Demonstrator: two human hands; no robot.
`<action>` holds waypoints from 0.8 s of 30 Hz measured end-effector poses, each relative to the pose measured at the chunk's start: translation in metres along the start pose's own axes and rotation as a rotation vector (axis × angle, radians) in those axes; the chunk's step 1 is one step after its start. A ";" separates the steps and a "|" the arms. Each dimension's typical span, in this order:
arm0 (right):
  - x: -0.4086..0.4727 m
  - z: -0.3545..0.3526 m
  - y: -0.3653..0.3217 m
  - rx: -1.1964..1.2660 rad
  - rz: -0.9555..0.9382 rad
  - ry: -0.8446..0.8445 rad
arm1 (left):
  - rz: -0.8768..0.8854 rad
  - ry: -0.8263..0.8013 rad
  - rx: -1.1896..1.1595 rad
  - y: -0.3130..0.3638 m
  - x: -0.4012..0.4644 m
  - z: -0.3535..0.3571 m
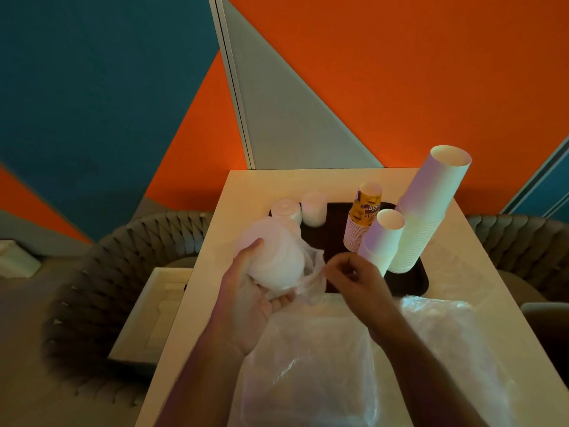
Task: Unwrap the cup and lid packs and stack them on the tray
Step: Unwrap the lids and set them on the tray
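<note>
A pale counter (234, 192) stands against the coloured wall. On its far part lies a dark tray (418, 280), which reaches close to the right edge. On the near part of the counter lies loose clear plastic wrap (314, 365), crumpled, and more clear plastic (446, 322) lies to the right of it, just in front of the tray. The left strip of the counter shows its bare pale surface.

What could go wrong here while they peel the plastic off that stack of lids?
The tall cup stack leans on the tray, close to the right hand; a tug on the wrap might knock it over. The lid pack rests in the left hand and could slip out. Loose plastic might snag.
</note>
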State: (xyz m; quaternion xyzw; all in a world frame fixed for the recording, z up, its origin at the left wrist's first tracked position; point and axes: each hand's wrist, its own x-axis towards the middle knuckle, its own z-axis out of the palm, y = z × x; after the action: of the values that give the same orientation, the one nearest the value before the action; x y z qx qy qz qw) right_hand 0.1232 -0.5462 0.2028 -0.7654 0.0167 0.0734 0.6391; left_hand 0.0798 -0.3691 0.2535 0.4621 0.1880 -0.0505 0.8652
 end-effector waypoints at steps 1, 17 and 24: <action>0.000 -0.002 -0.007 0.040 -0.036 0.061 | 0.045 0.048 0.057 -0.002 0.001 -0.001; 0.002 0.041 -0.033 -0.138 -0.248 -0.088 | 0.314 0.206 0.707 -0.011 0.015 -0.046; 0.006 0.055 -0.035 0.317 0.010 -0.161 | 0.321 0.136 0.588 0.000 0.026 -0.053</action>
State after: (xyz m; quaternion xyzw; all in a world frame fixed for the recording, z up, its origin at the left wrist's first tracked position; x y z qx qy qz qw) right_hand 0.1281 -0.4856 0.2267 -0.6467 -0.0194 0.1337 0.7506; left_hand 0.0893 -0.3235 0.2165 0.7177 0.1476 0.0653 0.6774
